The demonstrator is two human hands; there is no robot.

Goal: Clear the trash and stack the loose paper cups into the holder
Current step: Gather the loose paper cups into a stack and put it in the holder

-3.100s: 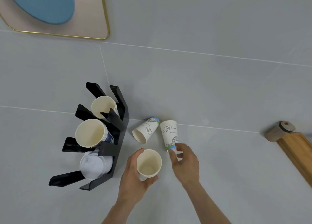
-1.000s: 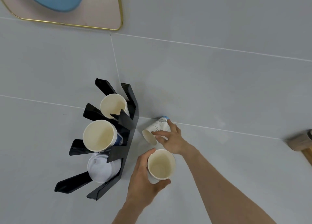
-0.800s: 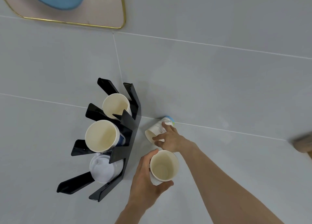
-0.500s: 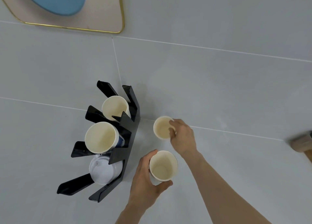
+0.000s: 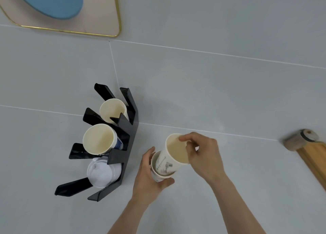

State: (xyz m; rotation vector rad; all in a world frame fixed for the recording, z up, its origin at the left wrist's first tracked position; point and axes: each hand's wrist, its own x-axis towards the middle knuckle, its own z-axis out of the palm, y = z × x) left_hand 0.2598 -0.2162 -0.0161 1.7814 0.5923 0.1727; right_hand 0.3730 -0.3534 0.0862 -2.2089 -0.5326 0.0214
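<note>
My left hand (image 5: 147,178) wraps around a white paper cup stack (image 5: 159,176) held upright over the grey floor. My right hand (image 5: 202,152) pinches the rim of another printed paper cup (image 5: 174,150), whose base sits partway inside the held stack, tilted. To the left stands the black cup holder (image 5: 125,145). It holds a small cup (image 5: 112,110) in its far slot, a larger cup (image 5: 98,138) in the middle, and white lids (image 5: 102,173) in the near slot.
A wooden board (image 5: 315,159) with a round handle end (image 5: 299,140) lies at the right edge. A pink pad with a gold rim (image 5: 98,16) and a blue cushion (image 5: 51,0) sits at the top left. The floor is grey tile.
My right hand picked the fallen cup up from beside the holder, turned it upright and brought it into the cup in my left hand. An earlier loose cup has gone into the left-hand stack.
</note>
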